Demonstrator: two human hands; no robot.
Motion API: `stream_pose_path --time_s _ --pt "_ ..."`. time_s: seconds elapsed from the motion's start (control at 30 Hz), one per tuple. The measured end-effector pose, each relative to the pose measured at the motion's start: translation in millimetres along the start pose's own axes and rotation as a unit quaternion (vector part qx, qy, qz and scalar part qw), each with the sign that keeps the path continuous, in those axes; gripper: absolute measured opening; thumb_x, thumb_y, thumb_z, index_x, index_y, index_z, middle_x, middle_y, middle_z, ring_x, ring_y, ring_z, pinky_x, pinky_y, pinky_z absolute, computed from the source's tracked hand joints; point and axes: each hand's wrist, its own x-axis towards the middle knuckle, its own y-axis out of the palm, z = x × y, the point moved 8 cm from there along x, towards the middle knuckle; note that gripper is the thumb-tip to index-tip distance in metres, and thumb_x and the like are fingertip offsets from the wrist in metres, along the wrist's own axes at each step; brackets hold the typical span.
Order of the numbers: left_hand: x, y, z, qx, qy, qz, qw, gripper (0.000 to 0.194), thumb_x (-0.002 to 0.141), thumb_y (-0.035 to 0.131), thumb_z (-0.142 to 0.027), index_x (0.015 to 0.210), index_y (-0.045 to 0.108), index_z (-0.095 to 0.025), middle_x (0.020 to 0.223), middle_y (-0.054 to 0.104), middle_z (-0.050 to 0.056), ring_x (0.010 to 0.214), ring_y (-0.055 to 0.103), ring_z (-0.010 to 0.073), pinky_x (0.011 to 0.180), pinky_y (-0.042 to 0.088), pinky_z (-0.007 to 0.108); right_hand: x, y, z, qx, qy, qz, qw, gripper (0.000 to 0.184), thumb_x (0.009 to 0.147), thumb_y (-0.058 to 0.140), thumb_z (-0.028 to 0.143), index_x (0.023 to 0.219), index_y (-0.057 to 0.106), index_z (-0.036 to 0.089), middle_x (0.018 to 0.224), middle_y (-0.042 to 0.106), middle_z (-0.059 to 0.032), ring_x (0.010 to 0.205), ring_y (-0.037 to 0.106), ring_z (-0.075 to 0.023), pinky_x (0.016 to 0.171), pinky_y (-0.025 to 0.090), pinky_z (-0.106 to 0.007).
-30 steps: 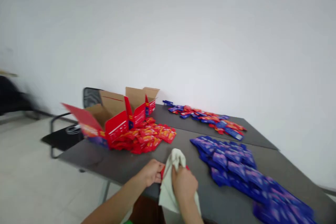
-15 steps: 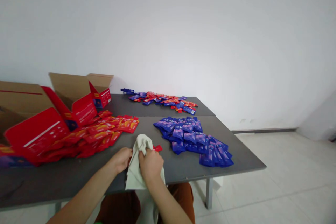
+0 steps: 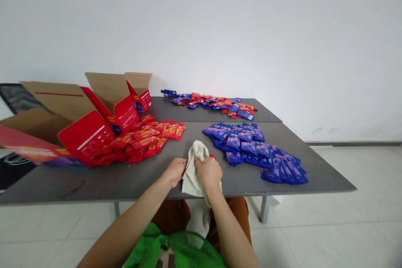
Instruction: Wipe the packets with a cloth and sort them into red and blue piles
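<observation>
My right hand (image 3: 210, 173) is closed on a white cloth (image 3: 192, 178), bunched up at its top and draped near the table's front edge. A red corner of a pouch (image 3: 212, 157) peeks out from behind the cloth, just past my right knuckles; the rest of it is covered. At the cloth's left edge, my left hand (image 3: 175, 171) pinches the pouch's other side, where only a thin red sliver shows. Red pouches (image 3: 141, 140) lie heaped to the left of my hands. Blue-purple pouches (image 3: 248, 144) lie in overlapping rows to the right.
Open red cartons (image 3: 86, 136) with brown flaps stand along the left side of the dark table (image 3: 317, 176). A mixed pile of red and blue pouches (image 3: 216, 104) lies at the back near the white wall. A folded blue item (image 3: 168, 92) sits beside that pile.
The view has swung left and down, so everything appears farther right and higher. Both hands stay at the cloth with much the same grip.
</observation>
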Motion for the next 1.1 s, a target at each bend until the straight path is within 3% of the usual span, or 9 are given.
stream_pose_path --time_s 0.1,0.2,0.3,0.4,0.53,0.63,0.77,0.9,1.1 --pt "-26 -33.0 -19 0.162 0.089 -0.091 0.979 0.023 0.075 0.052 -0.021 0.089 0.067 -0.01 0.081 0.072 0.011 0.074 0.067 0.0217 0.071 0.052 0.033 8 -11 -14 -0.039 0.026 0.04 0.998 0.042 0.085 0.052 0.051 0.099 0.071 0.016 0.094 0.07 -0.0162 0.089 0.068 -0.028 0.073 0.049 -0.033" --pt "-64 -65.0 -59 0.364 0.213 -0.239 0.875 0.032 0.083 0.043 -0.021 0.103 0.067 -0.013 0.1 0.071 0.012 0.092 0.066 0.023 0.084 0.048 0.033 3 -21 -19 -0.072 0.02 0.076 0.994 0.043 0.083 0.055 0.054 0.097 0.071 0.016 0.094 0.07 -0.016 0.089 0.067 -0.0284 0.074 0.049 -0.034" --pt "-97 -82.1 -80 0.469 0.27 -0.364 0.758 0.041 0.087 0.038 -0.019 0.119 0.062 -0.016 0.112 0.069 0.011 0.101 0.064 0.023 0.091 0.044 0.032 -8 -37 -5 -0.064 -0.04 0.063 0.995 0.049 0.088 0.046 0.058 0.092 0.072 0.017 0.092 0.071 -0.0151 0.088 0.067 -0.0263 0.073 0.048 -0.031" --pt "-105 -81.3 -71 0.528 0.305 -0.36 0.707 0.042 0.089 0.036 -0.019 0.122 0.062 -0.018 0.119 0.066 0.01 0.105 0.063 0.0207 0.092 0.044 0.029 -16 -49 25 -0.039 -0.122 0.023 0.991 0.056 0.091 0.037 0.061 0.091 0.072 0.017 0.088 0.071 -0.0128 0.084 0.067 -0.0239 0.072 0.047 -0.028" --pt "-91 -76.7 -27 0.658 0.228 -0.229 0.68 0.036 0.088 0.039 -0.021 0.104 0.07 -0.016 0.1 0.072 0.013 0.091 0.067 0.0249 0.077 0.048 0.031 -29 -22 70 -0.02 -0.232 0.068 0.97 0.054 0.091 0.036 0.064 0.088 0.072 0.023 0.085 0.072 -0.0071 0.084 0.067 -0.0226 0.072 0.048 -0.029" --pt "-88 -78.4 -9 0.721 0.143 -0.16 0.658 0.025 0.081 0.047 -0.02 0.083 0.071 -0.015 0.086 0.072 0.015 0.082 0.068 0.0277 0.069 0.046 0.031 -36 14 89 -0.033 -0.236 0.111 0.965 0.051 0.089 0.039 0.062 0.091 0.071 0.023 0.088 0.072 -0.0074 0.084 0.067 -0.0225 0.071 0.049 -0.03" --pt "-92 -72.5 -23 0.745 0.101 -0.138 0.645 0.027 0.084 0.045 -0.023 0.076 0.07 -0.017 0.082 0.072 0.015 0.079 0.068 0.0266 0.067 0.043 0.029 -24 43 97 -0.058 -0.199 0.103 0.973 0.042 0.089 0.046 0.054 0.094 0.07 0.02 0.09 0.071 -0.0105 0.084 0.068 -0.0246 0.073 0.05 -0.034" --pt "-93 -59.2 -32 0.752 0.117 -0.073 0.644 0.034 0.09 0.039 -0.03 0.083 0.071 -0.022 0.094 0.072 0.012 0.083 0.068 0.0261 0.066 0.042 0.029 0 44 93 -0.079 -0.151 0.049 0.984 0.045 0.094 0.041 0.05 0.098 0.07 0.016 0.091 0.071 -0.0154 0.085 0.068 -0.025 0.076 0.049 -0.036" --pt "-90 -78.6 -22 0.697 0.156 -0.068 0.697 0.03 0.088 0.044 -0.027 0.081 0.072 -0.02 0.092 0.073 0.008 0.084 0.067 0.0215 0.068 0.04 0.027 -31 57 104 -0.082 -0.269 0.073 0.957 0.029 0.089 0.053 0.041 0.089 0.072 0.019 0.085 0.072 -0.0118 0.08 0.068 -0.0215 0.077 0.046 -0.032"
